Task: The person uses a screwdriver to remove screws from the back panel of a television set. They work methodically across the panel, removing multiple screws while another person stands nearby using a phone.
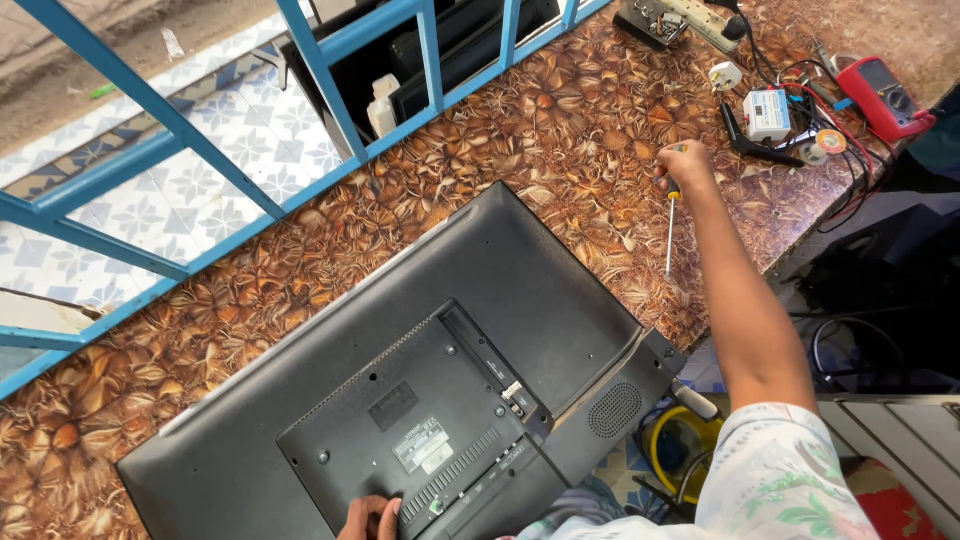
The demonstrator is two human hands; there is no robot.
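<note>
A dark grey flat-screen television (520,290) lies face down on a brown patterned tabletop (560,130), its back panel with vents and a label facing up. My left hand (368,518) rests on the lower edge of that back panel, fingers curled against it. My right hand (682,164) is stretched out over the table beyond the set's upper right corner. It grips a screwdriver (671,225) with a yellow and black handle, the metal shaft pointing down toward me.
At the table's far right lie a red multimeter (886,97), a small white box (767,113), a white plug (724,76), a power strip (690,16) and tangled wires. A blue metal frame (330,70) borders the table's far edge, with tiled floor beyond.
</note>
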